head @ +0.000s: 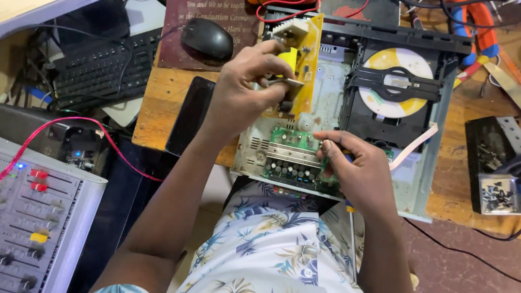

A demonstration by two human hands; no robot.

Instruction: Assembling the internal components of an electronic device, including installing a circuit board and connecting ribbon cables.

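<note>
Mixer [40,217] sliders far left, grey and knobby, red wire [81,122] looping over; black keyboard [103,62] and glossy mouse [206,39] behind. Left hand [244,89] pinches the tilted yellow circuit board [306,65] above the open metal player chassis [429,163]. Right hand [361,173] wraps a screwdriver [351,244], resting on the green board [293,157]. Yellow-white disc [396,81] beyond.
</note>
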